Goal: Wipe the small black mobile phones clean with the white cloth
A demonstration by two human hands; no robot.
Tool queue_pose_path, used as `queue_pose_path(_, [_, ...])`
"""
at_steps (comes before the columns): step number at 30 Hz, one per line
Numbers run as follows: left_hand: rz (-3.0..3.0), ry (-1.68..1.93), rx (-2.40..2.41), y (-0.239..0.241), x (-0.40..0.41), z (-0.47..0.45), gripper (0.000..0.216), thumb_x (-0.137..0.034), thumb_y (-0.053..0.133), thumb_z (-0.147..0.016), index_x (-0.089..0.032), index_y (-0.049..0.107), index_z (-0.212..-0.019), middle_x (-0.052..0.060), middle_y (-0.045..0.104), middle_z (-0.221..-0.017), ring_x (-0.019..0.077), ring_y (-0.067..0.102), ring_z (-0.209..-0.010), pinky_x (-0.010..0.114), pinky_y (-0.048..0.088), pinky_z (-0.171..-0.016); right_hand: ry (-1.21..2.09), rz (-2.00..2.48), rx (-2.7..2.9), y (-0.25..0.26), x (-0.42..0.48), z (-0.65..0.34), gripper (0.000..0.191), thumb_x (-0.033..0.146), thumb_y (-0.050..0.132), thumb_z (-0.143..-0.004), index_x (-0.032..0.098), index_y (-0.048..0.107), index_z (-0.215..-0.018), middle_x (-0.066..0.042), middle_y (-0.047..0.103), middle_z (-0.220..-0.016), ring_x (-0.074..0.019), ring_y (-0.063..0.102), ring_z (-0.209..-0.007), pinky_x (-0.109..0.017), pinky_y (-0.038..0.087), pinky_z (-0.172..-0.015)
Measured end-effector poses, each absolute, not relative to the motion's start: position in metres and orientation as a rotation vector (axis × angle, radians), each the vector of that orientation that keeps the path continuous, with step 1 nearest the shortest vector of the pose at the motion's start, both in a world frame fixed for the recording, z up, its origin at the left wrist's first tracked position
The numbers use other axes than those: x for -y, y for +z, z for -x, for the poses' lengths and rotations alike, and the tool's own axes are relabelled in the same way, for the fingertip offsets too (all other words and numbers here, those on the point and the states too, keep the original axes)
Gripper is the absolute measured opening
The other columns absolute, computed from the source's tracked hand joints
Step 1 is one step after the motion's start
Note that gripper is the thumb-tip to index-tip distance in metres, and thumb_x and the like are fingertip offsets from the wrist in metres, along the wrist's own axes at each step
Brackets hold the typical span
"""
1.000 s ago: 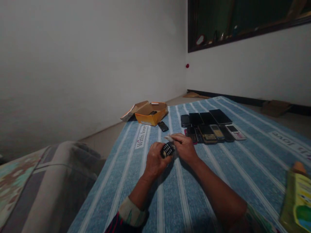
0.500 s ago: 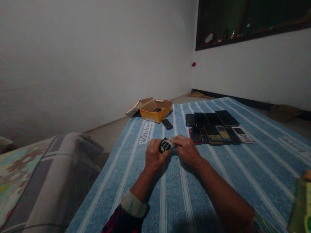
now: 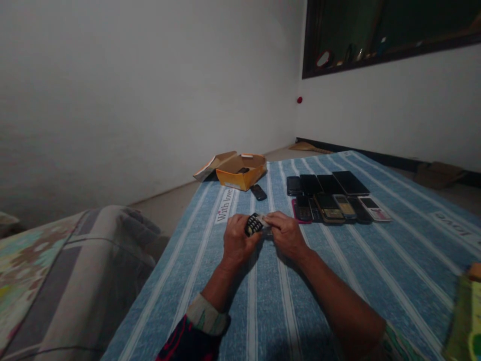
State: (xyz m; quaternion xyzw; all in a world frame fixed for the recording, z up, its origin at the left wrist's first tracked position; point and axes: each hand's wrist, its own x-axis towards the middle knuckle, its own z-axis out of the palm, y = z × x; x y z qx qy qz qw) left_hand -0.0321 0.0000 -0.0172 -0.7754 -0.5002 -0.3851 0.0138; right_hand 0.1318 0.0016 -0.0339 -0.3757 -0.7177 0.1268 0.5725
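My left hand (image 3: 236, 243) is closed around a small black keypad phone (image 3: 253, 224), held just above the blue striped cloth (image 3: 263, 311). My right hand (image 3: 286, 233) is pinched on a pale cloth or tissue (image 3: 263, 219) pressed against the phone's top end. Both hands meet over the middle of the cloth. Beyond them lie two rows of several phones (image 3: 330, 198), dark smartphones behind and keypad phones in front.
An open orange cardboard box (image 3: 240, 173) sits at the cloth's far left edge with a dark phone (image 3: 258, 192) beside it. A yellow-green packet (image 3: 466, 321) lies at the lower right. Patterned bedding (image 3: 56, 281) is at the left. White walls stand behind.
The view shifted left and then steadied. My hands stayed together on the phone, with the right hand's pale cloth sliding slightly along the phone's top.
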Motion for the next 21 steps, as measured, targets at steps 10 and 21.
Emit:
queue_pose_path(10, [2.422, -1.139, 1.557, -0.02, 0.003, 0.024, 0.02, -0.023, 0.065, -0.074, -0.018, 0.063, -0.093, 0.007, 0.061, -0.09, 0.0253, 0.055, -0.088, 0.039, 0.049, -0.081, 0.295, 0.926, 1.629, -0.035, -0.001, -0.128, 0.043, 0.001, 0.043, -0.078, 0.02, 0.077, -0.094, -0.007, 0.072, -0.093, -0.0185, 0.067, -0.091, -0.031, 0.055, -0.086])
queue_pose_path(21, [2.402, -1.223, 1.572, -0.017, 0.003, 0.026, 0.021, -0.022, 0.069, -0.072, -0.021, 0.062, -0.092, 0.006, 0.062, -0.091, 0.0247, 0.056, -0.09, 0.04, 0.049, -0.082, 0.514, 0.976, 1.325, -0.035, -0.006, -0.138, 0.036, 0.007, 0.049, -0.076, 0.022, 0.079, -0.091, -0.004, 0.075, -0.088, -0.0189, 0.07, -0.086, -0.032, 0.057, -0.081])
